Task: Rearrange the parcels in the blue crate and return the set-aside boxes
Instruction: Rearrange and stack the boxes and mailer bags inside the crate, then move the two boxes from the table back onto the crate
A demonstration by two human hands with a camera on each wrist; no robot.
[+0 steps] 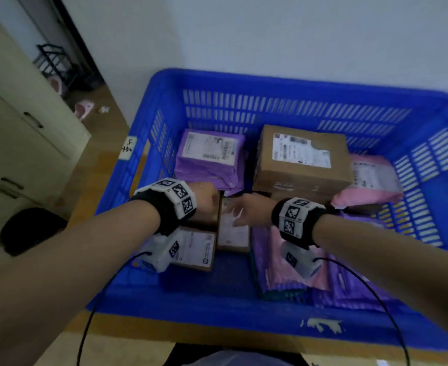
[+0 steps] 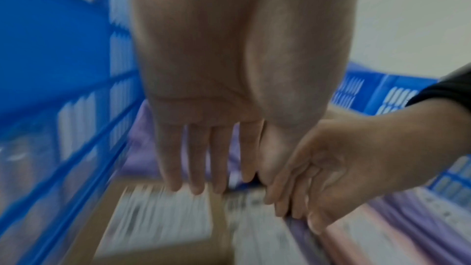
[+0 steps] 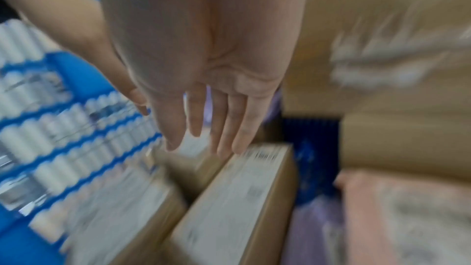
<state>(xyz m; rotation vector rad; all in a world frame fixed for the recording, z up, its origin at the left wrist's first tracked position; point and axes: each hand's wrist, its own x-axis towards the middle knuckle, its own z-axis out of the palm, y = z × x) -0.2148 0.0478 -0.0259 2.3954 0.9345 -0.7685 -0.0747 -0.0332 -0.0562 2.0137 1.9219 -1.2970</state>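
The blue crate (image 1: 149, 143) holds several parcels. Two small cardboard boxes lie side by side near its left wall: a labelled one (image 1: 197, 249) (image 2: 163, 219) and a narrower one (image 1: 232, 232) (image 3: 237, 198). My left hand (image 1: 208, 200) (image 2: 196, 184) hovers over the labelled box, fingers straight and holding nothing. Close beside it, my right hand (image 1: 240, 211) (image 3: 203, 144) reaches over the narrow box with extended fingers, empty too. Whether its fingertips touch the box is blurred. Behind them stand a large cardboard box (image 1: 302, 159) and a purple mailer (image 1: 209, 159).
A pink mailer (image 1: 371, 180) lies at the right wall, and purple and pink mailers (image 1: 283, 262) are stacked front right. Bare crate floor (image 1: 217, 283) shows at the front. A cream cabinet (image 1: 19, 122) stands left; a white wall is behind the crate.
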